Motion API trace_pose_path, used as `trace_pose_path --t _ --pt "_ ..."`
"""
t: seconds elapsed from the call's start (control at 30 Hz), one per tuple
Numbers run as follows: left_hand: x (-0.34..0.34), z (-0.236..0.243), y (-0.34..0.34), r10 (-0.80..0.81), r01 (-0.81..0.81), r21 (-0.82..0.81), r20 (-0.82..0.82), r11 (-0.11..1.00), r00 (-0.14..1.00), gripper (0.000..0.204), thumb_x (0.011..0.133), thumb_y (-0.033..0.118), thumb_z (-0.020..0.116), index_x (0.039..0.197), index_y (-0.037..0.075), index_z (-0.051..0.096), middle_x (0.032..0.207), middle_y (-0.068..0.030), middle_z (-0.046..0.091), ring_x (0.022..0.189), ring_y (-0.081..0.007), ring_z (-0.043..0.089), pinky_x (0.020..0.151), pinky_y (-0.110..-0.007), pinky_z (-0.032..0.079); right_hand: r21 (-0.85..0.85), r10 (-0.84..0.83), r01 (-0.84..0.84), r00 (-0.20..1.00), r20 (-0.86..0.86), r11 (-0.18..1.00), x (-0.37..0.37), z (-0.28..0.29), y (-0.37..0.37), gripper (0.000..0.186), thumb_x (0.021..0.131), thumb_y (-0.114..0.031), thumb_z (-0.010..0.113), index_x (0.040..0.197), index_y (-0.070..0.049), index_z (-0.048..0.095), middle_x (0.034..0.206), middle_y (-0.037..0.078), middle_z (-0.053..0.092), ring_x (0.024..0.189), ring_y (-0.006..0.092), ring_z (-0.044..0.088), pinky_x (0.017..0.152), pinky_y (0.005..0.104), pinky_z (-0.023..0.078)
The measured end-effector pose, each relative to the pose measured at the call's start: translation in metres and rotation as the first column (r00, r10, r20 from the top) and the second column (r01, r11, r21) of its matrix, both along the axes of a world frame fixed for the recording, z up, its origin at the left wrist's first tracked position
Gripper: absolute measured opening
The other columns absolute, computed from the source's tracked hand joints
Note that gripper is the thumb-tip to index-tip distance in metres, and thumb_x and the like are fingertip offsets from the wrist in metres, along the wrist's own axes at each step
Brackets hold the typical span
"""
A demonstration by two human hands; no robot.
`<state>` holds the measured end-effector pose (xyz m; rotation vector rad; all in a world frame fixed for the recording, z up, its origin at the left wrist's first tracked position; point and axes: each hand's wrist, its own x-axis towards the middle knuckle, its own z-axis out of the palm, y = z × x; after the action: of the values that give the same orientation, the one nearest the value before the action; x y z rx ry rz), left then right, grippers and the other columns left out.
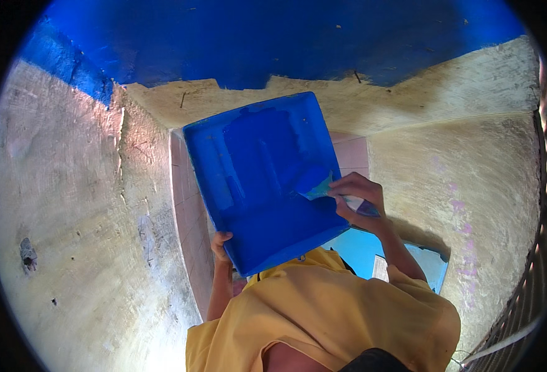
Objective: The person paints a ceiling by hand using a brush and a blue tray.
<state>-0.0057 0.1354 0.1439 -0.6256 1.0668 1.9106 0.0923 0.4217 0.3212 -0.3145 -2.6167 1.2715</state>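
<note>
A blue paint tray (200,161) coated with wet blue paint is held up in front of me, slightly tilted. My left hand (221,245) grips its lower left edge, fingers curled over the rim. My right hand (363,192) is closed on a scraper-like tool (314,189), whose greenish, paint-smeared tip rests inside the tray near its right side; the end of a pale and purple handle sticks out below my fingers.
A blue-painted band (280,37) meets bare plaster above the tray. Rough walls (69,186) (466,186) stand close on both sides. Pink tiles (351,152) show behind the tray, a light blue surface (357,248) lies below, and a dark slatted edge runs along the far right.
</note>
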Motion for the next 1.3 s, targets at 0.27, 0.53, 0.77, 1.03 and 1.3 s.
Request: trace_pose_path --t 0.27,0.53,0.77,1.03,1.3 --pt "-0.003 -0.001 0.002 -0.036 0.045 0.17 -0.057 0.984 0.998 0.064 0.061 0.022 0.053 0.12 -0.002 0.048 0.106 -0.0159 0.057 0.097 -0.0308 0.055 0.086 -0.039 0.047 -0.044 -0.225 0.225 0.974 0.019 0.973 0.015 -0.011 0.017 0.014 0.076 0.004 0.064 0.089 0.002 0.067 0.089 0.012 0.064 0.078 0.0174 0.063 0.068 0.0265 0.05" --pt "0.004 -0.001 0.004 -0.09 0.097 0.118 -0.064 0.988 0.994 0.06 0.061 0.025 0.054 0.116 0.0 0.05 0.101 -0.0133 0.056 0.091 -0.0278 0.055 0.08 -0.037 0.049 0.02 -0.269 0.273 0.956 -0.118 0.962 0.025 -0.011 0.02 0.009 0.082 -0.001 0.058 0.085 0.005 0.063 0.087 0.014 0.065 0.074 0.0174 0.063 0.068 0.027 0.05" --pt "-0.002 0.005 0.013 -0.153 0.154 0.039 -0.034 0.987 0.988 0.055 0.063 0.02 0.053 0.113 -0.002 0.052 0.101 -0.0127 0.058 0.092 -0.0264 0.055 0.084 -0.036 0.047 -0.342 -0.637 0.605 0.771 0.025 0.719 0.015 -0.02 0.037 0.022 0.089 -0.014 0.058 0.084 0.006 0.064 0.067 0.011 0.065 0.057 0.0159 0.065 0.053 0.0246 0.051" --pt "0.001 0.029 0.036 -0.043 0.043 -0.007 -0.119 0.999 0.992 0.022 0.065 0.023 0.056 0.079 0.005 0.057 0.07 -0.0059 0.054 0.056 -0.0171 0.052 0.049 -0.028 0.045 0.008 -0.431 0.439 0.886 -0.17 0.898 -0.009 -0.012 0.046 0.008 0.086 -0.002 0.058 0.082 0.004 0.063 0.084 0.014 0.066 0.07 0.0169 0.065 0.061 0.0267 0.052" --pt "-0.002 0.032 0.037 -0.039 0.046 0.051 -0.131 0.998 0.991 0.019 0.068 0.023 0.056 0.077 0.006 0.055 0.071 -0.0065 0.055 0.062 -0.0178 0.054 0.057 -0.031 0.047 -0.132 -0.524 0.507 0.826 -0.208 0.851 0.011 -0.013 0.05 0.012 0.084 -0.003 0.054 0.086 0.007 0.062 0.101 0.017 0.063 0.092 0.0232 0.062 0.078 0.0339 0.055"
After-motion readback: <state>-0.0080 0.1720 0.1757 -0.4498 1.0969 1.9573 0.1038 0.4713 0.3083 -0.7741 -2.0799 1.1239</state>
